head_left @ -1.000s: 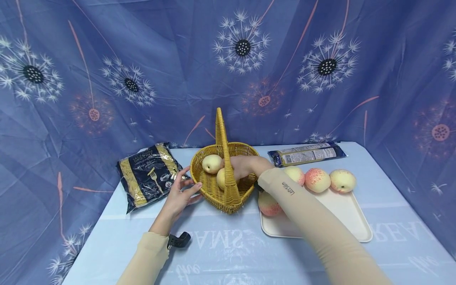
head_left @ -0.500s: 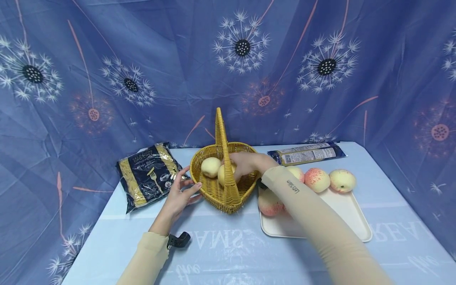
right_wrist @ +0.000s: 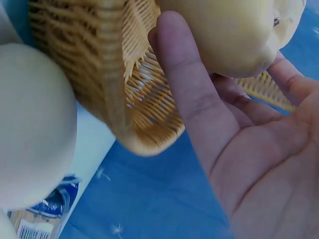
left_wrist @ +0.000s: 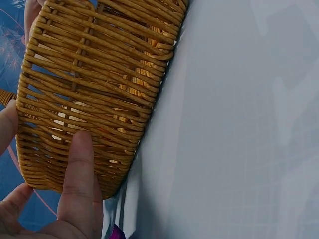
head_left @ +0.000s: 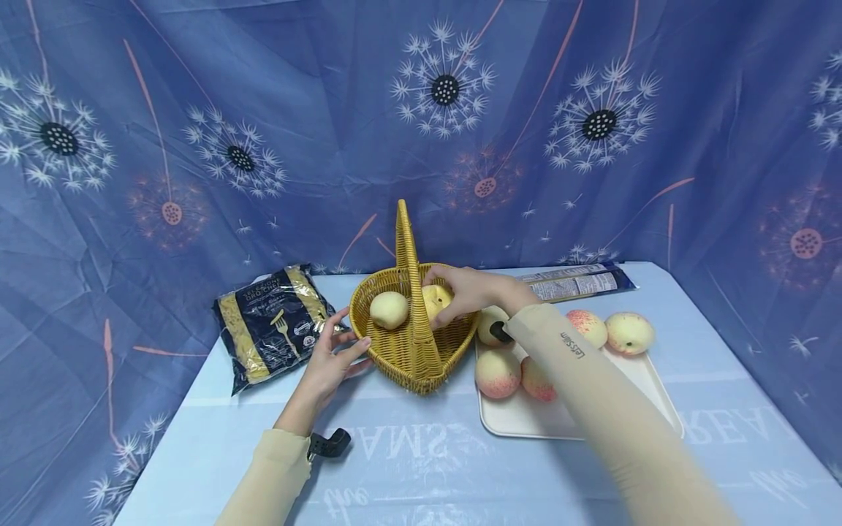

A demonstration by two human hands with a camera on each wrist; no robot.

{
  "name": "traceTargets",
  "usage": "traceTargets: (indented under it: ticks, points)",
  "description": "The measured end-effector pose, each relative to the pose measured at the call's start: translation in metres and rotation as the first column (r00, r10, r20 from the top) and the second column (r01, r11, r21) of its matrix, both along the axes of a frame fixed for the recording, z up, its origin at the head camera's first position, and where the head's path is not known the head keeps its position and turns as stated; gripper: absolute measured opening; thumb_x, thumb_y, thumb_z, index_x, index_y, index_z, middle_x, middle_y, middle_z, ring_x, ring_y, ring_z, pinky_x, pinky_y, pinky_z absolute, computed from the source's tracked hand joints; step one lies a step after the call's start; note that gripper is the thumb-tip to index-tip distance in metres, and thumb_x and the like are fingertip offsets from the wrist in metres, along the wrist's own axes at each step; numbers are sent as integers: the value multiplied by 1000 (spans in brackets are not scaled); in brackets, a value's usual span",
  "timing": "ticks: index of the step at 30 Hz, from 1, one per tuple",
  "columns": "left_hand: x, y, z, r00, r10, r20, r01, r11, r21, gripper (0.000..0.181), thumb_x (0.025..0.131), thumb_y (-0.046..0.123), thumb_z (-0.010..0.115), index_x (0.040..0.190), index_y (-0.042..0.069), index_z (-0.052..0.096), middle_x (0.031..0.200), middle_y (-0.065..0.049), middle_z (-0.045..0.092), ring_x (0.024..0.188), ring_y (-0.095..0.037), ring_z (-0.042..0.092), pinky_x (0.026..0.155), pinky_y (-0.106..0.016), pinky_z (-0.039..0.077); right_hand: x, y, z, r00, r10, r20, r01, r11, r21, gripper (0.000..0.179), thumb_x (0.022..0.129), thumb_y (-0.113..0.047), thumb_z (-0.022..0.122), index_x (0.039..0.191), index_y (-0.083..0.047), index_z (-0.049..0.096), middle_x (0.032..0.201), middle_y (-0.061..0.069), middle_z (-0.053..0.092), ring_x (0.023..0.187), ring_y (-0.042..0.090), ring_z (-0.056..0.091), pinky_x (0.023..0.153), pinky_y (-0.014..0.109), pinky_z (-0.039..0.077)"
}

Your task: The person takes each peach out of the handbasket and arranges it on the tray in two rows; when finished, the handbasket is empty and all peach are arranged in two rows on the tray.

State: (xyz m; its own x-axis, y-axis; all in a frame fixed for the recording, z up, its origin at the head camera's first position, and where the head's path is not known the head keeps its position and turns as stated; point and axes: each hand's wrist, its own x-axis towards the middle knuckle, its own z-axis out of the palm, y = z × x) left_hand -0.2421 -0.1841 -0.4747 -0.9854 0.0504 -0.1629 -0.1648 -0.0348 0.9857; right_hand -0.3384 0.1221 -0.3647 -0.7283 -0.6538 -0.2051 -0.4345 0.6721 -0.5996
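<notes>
A golden wicker basket [head_left: 397, 363] with a tall handle stands at mid-table. One pale yellow peach [head_left: 389, 310] lies inside it, left of the handle. My right hand [head_left: 473, 291] grips a second pale peach [head_left: 436, 298] at the basket's right side, thumb on the near side. The right wrist view shows this held peach [right_wrist: 224, 37] with its dimpled end turned outward. My left hand [head_left: 331, 365] touches the basket's left wall with fairly straight, spread fingers. Up close in the left wrist view, one finger [left_wrist: 77, 184] lies along the woven wall [left_wrist: 94, 99].
A white tray [head_left: 658, 391] at right holds several red-blushed peaches [head_left: 498, 374], partly hidden by my right forearm. A dark pasta bag [head_left: 272, 321] lies left of the basket. A long blue packet [head_left: 579, 283] lies along the back, before the patterned blue curtain [head_left: 329, 109].
My right hand has drawn back to the right and up, bringing the gripped peach with it from low in the basket. The left hand and basket have stayed nearly still.
</notes>
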Motion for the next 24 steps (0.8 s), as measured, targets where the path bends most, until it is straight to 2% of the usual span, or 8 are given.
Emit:
traceTargets:
  ticks: [4,7,15,24]
  points:
    - [0,0,0,1000,7,0,-7,1000,-1,83,103,7,72,168,35,28,141,-18,46,108,-20,70,104,-47,66,4,13,5,999,-27,-17,27,999,-22,69,82,-41,91,135,-26,50,119,6,67,102,23,63,89,36,57]
    - [0,0,0,1000,7,-3,-7,1000,-2,83,103,8,71,168,35,28,140,-18,46,108,-20,70,103,-47,66,8,24,8,999,-39,-29,37,998,-58,68,83,-35,90,136,-23,49,123,9,69,105,23,67,91,37,60]
    - [1,0,1,1000,-8,-4,8,1000,-13,81,106,8,68,169,35,26,140,-18,45,106,-17,72,107,-49,65,23,57,17,996,-67,-61,59,989,-134,70,85,-30,89,140,-21,46,135,16,65,109,25,70,92,40,63]
    - [0,-1,-1,1000,-2,-9,2,1000,-2,82,104,7,71,168,35,29,138,-17,47,104,-17,72,103,-48,66,47,98,21,987,-152,-49,137,964,-227,70,87,-22,89,142,-18,45,134,19,59,108,29,72,93,42,65]
